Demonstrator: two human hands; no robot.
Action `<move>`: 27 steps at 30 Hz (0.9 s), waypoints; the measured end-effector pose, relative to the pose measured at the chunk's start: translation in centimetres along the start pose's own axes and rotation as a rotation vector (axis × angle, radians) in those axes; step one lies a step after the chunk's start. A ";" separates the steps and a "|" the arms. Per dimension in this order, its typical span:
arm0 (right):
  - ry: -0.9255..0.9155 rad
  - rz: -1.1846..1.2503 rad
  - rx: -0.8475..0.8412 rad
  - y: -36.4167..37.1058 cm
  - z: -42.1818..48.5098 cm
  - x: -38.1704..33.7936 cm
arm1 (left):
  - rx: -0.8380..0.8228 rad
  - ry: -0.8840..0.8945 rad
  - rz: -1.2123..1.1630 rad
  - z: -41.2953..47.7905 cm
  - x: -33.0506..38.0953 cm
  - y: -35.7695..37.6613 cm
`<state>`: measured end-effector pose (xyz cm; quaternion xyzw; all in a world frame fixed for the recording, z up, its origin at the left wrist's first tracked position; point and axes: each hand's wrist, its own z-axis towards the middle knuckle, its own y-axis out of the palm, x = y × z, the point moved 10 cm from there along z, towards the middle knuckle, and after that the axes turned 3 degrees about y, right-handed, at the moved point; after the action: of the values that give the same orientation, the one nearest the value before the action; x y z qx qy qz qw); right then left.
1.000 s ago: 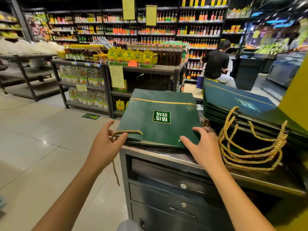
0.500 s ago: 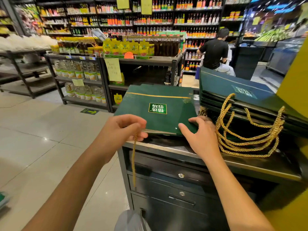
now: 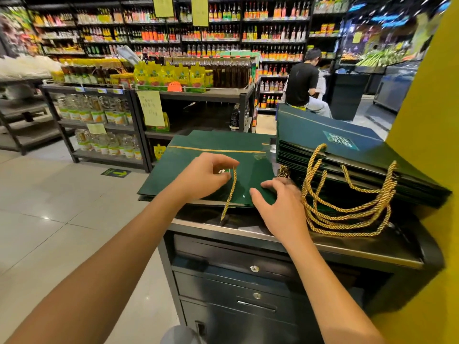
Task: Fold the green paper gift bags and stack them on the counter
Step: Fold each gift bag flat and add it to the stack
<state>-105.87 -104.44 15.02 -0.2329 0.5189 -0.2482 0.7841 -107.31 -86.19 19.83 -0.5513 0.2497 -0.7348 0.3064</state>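
Note:
A flat folded green gift bag (image 3: 213, 157) with a gold stripe lies on top of a low pile on the metal counter (image 3: 248, 232). My left hand (image 3: 206, 177) hovers over its middle and pinches the gold rope handle (image 3: 229, 194), which hangs down over the bag's near edge. My right hand (image 3: 280, 207) rests on the bag's near right corner with fingers spread. To the right sits a taller stack of folded green bags (image 3: 347, 155), their gold rope handles (image 3: 347, 202) spilling toward the counter's front.
Locked drawers (image 3: 248, 269) fill the counter's front. A yellow pillar (image 3: 429, 120) stands at the right. Beyond the counter are shelves of bottles and yellow packets (image 3: 173, 78). A person in black (image 3: 301, 83) sits at the back. Tiled floor (image 3: 49, 207) spreads on the left.
My left hand has lifted the rope handle from the bag's left edge and carried it right, over the bag's middle. My right hand stays at the near right corner.

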 end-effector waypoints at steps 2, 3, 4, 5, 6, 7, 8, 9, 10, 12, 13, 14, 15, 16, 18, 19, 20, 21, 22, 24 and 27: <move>-0.015 -0.014 0.005 -0.1 0.0 0.0 | -0.047 0.021 0.125 0.2 -0.6 1.2; -0.026 -0.025 0.011 -0.1 -0.1 -0.1 | -0.043 0.030 0.170 0.1 -0.8 1.6; -0.039 -0.034 0.022 -0.1 -0.1 -0.1 | -0.029 0.042 0.197 0.0 -1.0 1.9; -0.063 -0.038 0.037 -0.2 -0.1 -0.3 | -0.015 0.054 0.207 -0.1 -1.2 2.2; -0.098 -0.033 0.050 -0.2 -0.1 -0.6 | -0.005 0.066 0.206 -0.3 -1.3 2.6; -0.141 -0.013 0.057 -0.2 -0.2 -0.9 | 0.002 0.081 0.204 -0.4 -1.5 3.1; -0.186 0.015 0.058 -0.1 -0.3 -1.2 | 0.013 0.100 0.209 -0.6 -1.6 3.4; -0.223 0.047 0.049 -0.1 -0.4 -1.5 | 0.027 0.115 0.216 -0.6 -1.8 3.6; -0.245 0.073 0.023 0.1 -0.5 -1.7 | 0.038 0.124 0.217 -0.6 -1.9 3.7; -0.253 0.101 -0.063 0.8 -0.7 -2.0 | 0.052 0.125 0.202 -0.5 -2.1 3.7; -0.238 0.105 -0.116 1.2 -0.8 -2.2 | 0.053 0.122 0.192 -0.5 -2.2 3.7; -0.214 0.092 -0.166 1.8 -0.8 -2.3 | 0.052 0.120 0.183 -0.5 -2.3 3.7; -0.190 0.054 -0.206 2.4 -0.8 -2.3 | 0.050 0.117 0.175 -0.5 -2.5 3.7; -0.176 -0.007 -0.235 2.9 -0.7 -2.4 | 0.052 0.116 0.169 -0.5 -2.5 3.7; -0.168 -0.151 -0.273 3.7 -0.6 -2.7 | 0.057 0.110 0.163 -0.5 -2.8 3.7; -0.164 -0.197 -0.283 3.9 -0.6 -2.8 | 0.061 0.109 0.162 -0.5 -2.8 3.7; -0.156 -0.211 -0.291 4.0 -0.4 -2.7 | 0.062 0.111 0.162 -0.5 -2.9 3.7; -0.148 -0.201 -0.298 4.0 -0.4 -2.6 | 0.063 0.114 0.163 -0.5 -3.0 3.8; -0.140 -0.187 -0.303 4.0 -0.4 -2.5 | 0.064 0.117 0.164 -0.5 -3.0 3.8; -0.125 -0.166 -0.303 3.7 -0.6 -2.4 | 0.064 0.124 0.167 -0.5 -3.1 3.9; -0.115 -0.123 -0.290 3.2 -0.6 -2.4 | 0.075 0.150 0.181 -0.6 -2.7 3.9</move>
<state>-106.79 -100.53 14.51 -0.3889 0.4883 -0.2045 0.7540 -106.63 -86.87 15.13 -0.4582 0.2931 -0.7520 0.3724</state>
